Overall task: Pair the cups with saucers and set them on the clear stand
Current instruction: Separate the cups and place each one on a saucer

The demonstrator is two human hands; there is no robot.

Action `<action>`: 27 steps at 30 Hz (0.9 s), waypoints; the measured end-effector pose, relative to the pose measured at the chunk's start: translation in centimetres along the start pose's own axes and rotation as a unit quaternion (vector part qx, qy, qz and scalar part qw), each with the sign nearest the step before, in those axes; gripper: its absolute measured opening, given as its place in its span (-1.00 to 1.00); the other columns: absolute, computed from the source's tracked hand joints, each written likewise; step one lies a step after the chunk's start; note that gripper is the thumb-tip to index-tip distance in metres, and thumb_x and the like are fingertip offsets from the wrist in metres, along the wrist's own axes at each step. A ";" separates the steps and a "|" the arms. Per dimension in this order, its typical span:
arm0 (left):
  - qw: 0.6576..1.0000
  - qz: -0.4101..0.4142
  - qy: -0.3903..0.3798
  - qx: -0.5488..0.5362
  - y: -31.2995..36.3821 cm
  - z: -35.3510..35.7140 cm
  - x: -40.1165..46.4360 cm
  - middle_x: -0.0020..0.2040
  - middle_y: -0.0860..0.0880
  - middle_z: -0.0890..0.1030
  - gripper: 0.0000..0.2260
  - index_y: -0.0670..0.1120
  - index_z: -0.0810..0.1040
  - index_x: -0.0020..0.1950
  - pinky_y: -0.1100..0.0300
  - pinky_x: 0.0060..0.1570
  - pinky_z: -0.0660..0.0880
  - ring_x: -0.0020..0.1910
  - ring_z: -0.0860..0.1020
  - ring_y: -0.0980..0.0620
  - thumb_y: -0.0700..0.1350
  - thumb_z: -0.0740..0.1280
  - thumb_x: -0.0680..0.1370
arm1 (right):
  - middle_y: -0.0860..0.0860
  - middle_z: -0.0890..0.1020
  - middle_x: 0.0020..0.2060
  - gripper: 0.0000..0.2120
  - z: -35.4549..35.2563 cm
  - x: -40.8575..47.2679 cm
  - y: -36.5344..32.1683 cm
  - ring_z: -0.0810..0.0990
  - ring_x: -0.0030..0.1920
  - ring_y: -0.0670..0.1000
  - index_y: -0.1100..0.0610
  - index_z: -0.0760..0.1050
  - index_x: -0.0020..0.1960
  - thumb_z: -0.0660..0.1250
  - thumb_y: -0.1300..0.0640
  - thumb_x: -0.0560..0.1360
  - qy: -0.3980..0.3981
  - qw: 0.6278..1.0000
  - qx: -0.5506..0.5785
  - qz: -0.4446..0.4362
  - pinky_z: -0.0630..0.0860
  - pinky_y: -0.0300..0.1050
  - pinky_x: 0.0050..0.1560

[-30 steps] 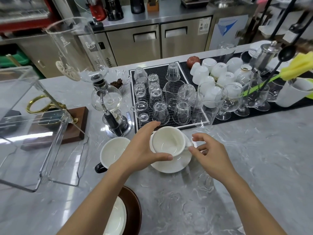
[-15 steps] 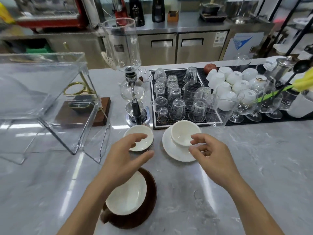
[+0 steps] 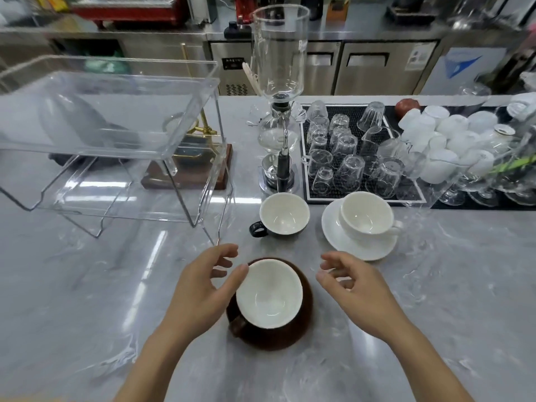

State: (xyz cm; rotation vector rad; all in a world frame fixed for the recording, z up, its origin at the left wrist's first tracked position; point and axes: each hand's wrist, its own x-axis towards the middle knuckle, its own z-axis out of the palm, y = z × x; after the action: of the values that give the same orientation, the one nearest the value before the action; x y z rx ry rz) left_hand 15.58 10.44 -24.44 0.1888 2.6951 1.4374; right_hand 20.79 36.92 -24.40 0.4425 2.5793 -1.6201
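Note:
A brown cup (image 3: 268,297) with a white inside sits on a brown saucer (image 3: 304,320) near me. My left hand (image 3: 200,288) is open, its thumb touching the cup's left rim. To the right of the brown saucer, my right hand (image 3: 352,288) hovers open with nothing in it. A white cup (image 3: 366,213) rests on a white saucer (image 3: 348,245) further back on the right. A black cup (image 3: 282,214) with a white inside stands alone on the counter. The clear stand (image 3: 116,134) stands at the left with nothing on it.
A glass siphon brewer (image 3: 278,111) rises just behind the black cup. A black mat (image 3: 304,158) holds several upturned glasses, with white cups (image 3: 443,146) and stemmed glasses further right. A wooden base (image 3: 188,175) sits behind the stand.
Both hands have let go of the white cup on its saucer and drawn back toward me to either side of the brown cup. The view has tilted left and down.

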 end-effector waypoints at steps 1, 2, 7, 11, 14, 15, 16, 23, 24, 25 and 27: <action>1.000 -0.012 0.000 -0.005 -0.6 -0.3 -0.3 0.08 0.20 0.65 -0.73 0.10 0.60 0.21 0.24 0.03 0.58 0.05 0.61 0.21 0.03 0.46 0.51 | -0.15 0.64 0.01 -0.68 0.6 -0.3 0.0 0.61 -0.02 -0.19 -0.06 0.54 0.22 0.42 0.00 0.48 0.000 1.000 0.000 0.009 0.56 -0.30 -0.05; 1.000 -0.026 0.000 -0.011 -1.0 -0.4 -0.5 0.07 0.18 0.65 -0.72 0.09 0.61 0.20 0.23 0.02 0.59 0.02 0.62 0.20 0.04 0.47 0.50 | -0.17 0.65 0.01 -0.66 1.0 -0.5 0.1 0.61 -0.02 -0.21 -0.05 0.54 0.24 0.42 -0.02 0.48 0.002 1.000 -0.001 0.017 0.55 -0.32 -0.05; 0.994 -0.098 -0.028 -0.040 -2.3 -0.1 -1.3 0.04 0.11 0.65 -0.68 0.10 0.58 0.19 0.34 -0.13 0.58 -0.07 0.63 0.16 0.05 0.51 0.46 | -0.18 0.66 -0.01 -0.63 2.7 -1.8 0.5 0.60 -0.06 -0.32 -0.02 0.57 0.23 0.41 -0.10 0.46 0.022 0.998 -0.006 0.062 0.50 -0.41 -0.14; 0.988 -0.131 -0.046 -0.065 -2.7 0.2 -1.5 -0.01 0.03 0.66 -0.64 0.04 0.60 0.19 0.39 -0.18 0.56 -0.13 0.62 0.19 0.02 0.56 0.43 | -0.20 0.65 -0.03 -0.64 3.9 -2.8 0.3 0.60 -0.08 -0.31 -0.03 0.57 0.20 0.44 -0.11 0.44 0.029 0.996 0.005 0.089 0.49 -0.45 -0.17; 0.983 -0.158 -0.044 -0.079 -2.7 0.2 -1.4 -0.06 0.02 0.68 -0.64 0.05 0.63 0.11 0.39 -0.24 0.53 -0.17 0.63 0.18 0.08 0.59 0.37 | -0.18 0.65 -0.03 -0.59 4.5 -3.0 0.2 0.63 -0.07 -0.20 -0.02 0.56 0.21 0.45 -0.13 0.41 0.046 0.994 0.006 0.102 0.51 -0.35 -0.09; 0.981 -0.168 -0.045 -0.083 -2.8 0.1 -1.4 -0.07 0.03 0.69 -0.61 0.06 0.64 0.07 0.38 -0.24 0.52 -0.17 0.64 0.17 0.15 0.59 0.32 | -0.17 0.65 -0.01 -0.56 4.6 -3.1 0.2 0.63 -0.05 -0.17 0.00 0.56 0.23 0.46 -0.15 0.40 0.050 0.993 0.008 0.106 0.53 -0.30 -0.05; 0.979 -0.180 -0.047 -0.087 -2.8 0.2 -1.4 -0.09 0.03 0.70 -0.57 0.07 0.65 0.03 0.35 -0.21 0.51 -0.16 0.66 0.16 0.22 0.56 0.26 | -0.16 0.65 0.01 -0.51 4.7 -3.0 0.3 0.63 -0.03 -0.15 0.02 0.55 0.24 0.46 -0.17 0.39 0.053 0.992 0.010 0.111 0.54 -0.25 -0.02; 0.965 -0.226 -0.048 -0.126 -2.8 0.1 -1.2 -0.26 -0.06 0.73 -0.51 -0.07 0.70 -0.19 -0.10 -0.07 0.66 -0.19 0.71 -0.10 0.29 0.55 0.13 | -0.09 0.61 0.03 -0.39 5.3 -2.8 -0.3 0.62 0.00 -0.11 0.02 0.50 0.29 0.52 -0.20 0.32 0.062 0.988 0.020 0.140 0.55 -0.19 -0.01; 0.963 -0.232 -0.050 -0.132 -2.7 0.1 -1.2 -0.27 -0.08 0.73 -0.51 -0.10 0.71 -0.21 -0.12 -0.07 0.66 -0.18 0.71 -0.12 0.28 0.55 0.13 | -0.08 0.61 0.03 -0.38 5.3 -2.7 -0.3 0.62 0.01 -0.10 0.02 0.50 0.29 0.53 -0.18 0.31 0.061 0.987 0.032 0.147 0.56 -0.16 0.01; 0.960 -0.239 -0.054 -0.139 -2.6 0.1 -1.1 -0.27 -0.09 0.73 -0.51 -0.12 0.71 -0.22 -0.11 -0.06 0.67 -0.18 0.71 -0.13 0.27 0.56 0.12 | -0.07 0.61 0.03 -0.38 5.4 -2.7 -0.4 0.63 0.01 -0.09 0.03 0.50 0.29 0.55 -0.16 0.31 0.061 0.985 0.046 0.153 0.57 -0.14 0.03; 0.952 -0.256 -0.063 -0.157 -2.4 -0.1 -1.0 -0.30 -0.10 0.73 -0.52 -0.15 0.71 -0.24 -0.05 -0.08 0.66 -0.24 0.70 -0.10 0.23 0.57 0.12 | -0.06 0.63 0.01 -0.40 5.5 -2.6 -0.4 0.64 0.02 -0.07 0.04 0.51 0.25 0.57 -0.13 0.29 0.058 0.983 0.072 0.162 0.57 -0.14 0.03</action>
State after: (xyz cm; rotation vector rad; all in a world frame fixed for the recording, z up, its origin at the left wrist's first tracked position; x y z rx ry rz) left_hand 16.38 8.93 -26.38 -0.3951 2.1458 1.5739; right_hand 22.63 31.31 -25.96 0.9384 2.3158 -1.7084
